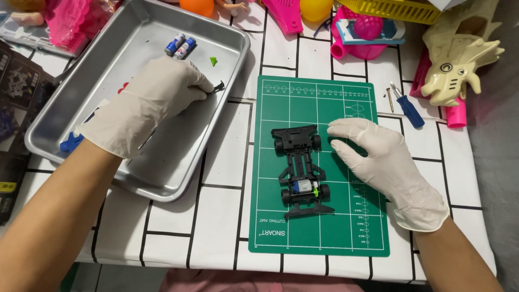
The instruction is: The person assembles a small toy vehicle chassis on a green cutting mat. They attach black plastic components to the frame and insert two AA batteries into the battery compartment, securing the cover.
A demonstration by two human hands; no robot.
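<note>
Chassis (300, 168) of a small black toy car lies on the green cutting mat (270, 227) near the surface's front edge; it looks light, stiff and fragile about the thin middle spine, best gripped by its wheels. Right hand (378, 162) hovers beside it, fingers spread. Left hand (157, 100) pinches a small black part (218, 86) over the metal tray (70, 103).

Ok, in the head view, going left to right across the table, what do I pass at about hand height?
Metal tray → gloved left hand pinching a small black part over the tray → green cutting mat → black toy car chassis → gloved right hand → blue-handled screwdriver.
</note>
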